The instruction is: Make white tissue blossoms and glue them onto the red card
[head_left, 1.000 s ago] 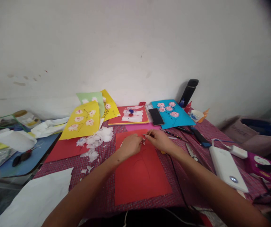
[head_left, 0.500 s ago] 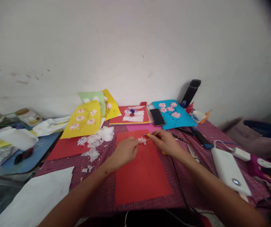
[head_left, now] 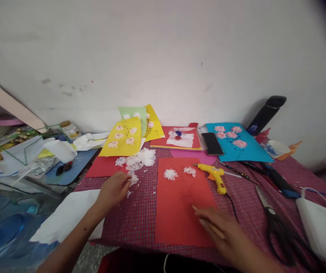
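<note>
Head view: two hands over a plaid-covered table, a red paper sheet lying flat between them
The left hand has its fingers drawn together beside the torn white tissue scraps; whether it pinches a piece, I cannot tell. The right hand pinches a slim wooden stick, its tip over the lower right part of the red paper sheet. Two crumpled tissue blossoms sit on the sheet's upper part, near faint curved lines. A yellow glue gun lies across its right edge, nozzle just beside one blossom, and black-handled scissors lie farther right
</note>
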{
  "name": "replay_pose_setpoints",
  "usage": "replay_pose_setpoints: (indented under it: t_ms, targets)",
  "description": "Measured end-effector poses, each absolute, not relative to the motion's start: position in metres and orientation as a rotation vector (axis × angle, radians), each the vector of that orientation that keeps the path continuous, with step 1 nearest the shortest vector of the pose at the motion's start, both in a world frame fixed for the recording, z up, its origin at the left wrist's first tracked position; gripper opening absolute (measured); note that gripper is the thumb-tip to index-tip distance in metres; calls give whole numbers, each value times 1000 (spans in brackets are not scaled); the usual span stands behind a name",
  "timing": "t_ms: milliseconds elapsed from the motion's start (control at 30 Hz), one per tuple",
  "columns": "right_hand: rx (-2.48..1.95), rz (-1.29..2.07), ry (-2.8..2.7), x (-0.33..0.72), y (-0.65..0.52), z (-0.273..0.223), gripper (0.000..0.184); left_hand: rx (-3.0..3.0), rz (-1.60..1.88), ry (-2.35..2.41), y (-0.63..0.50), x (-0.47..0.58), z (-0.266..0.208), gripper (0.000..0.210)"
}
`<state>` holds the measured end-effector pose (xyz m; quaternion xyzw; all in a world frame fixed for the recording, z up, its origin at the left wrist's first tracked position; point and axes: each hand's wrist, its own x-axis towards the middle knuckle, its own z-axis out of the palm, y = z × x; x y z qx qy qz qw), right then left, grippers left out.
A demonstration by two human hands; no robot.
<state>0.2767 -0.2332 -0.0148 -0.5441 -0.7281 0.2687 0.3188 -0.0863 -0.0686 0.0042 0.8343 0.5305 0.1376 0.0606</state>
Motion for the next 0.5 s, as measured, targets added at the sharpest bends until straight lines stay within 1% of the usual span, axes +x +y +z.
replay_pose_setpoints:
  t_ms: [133, 333, 500]
  targets:
    - [-1426, 684, -1864, 274, -236, -17, 25, 2599, 363, 1538, -49, -87, 3, 26]
    - [-1447, 617, -1846, 274, -241, -17, 25, 2659, 262, 1492, -25, -46, 3, 23]
    - [-1398, 586, -1854, 269, -243, -14, 26, 2655, 266, 1490, 1, -14, -2, 20]
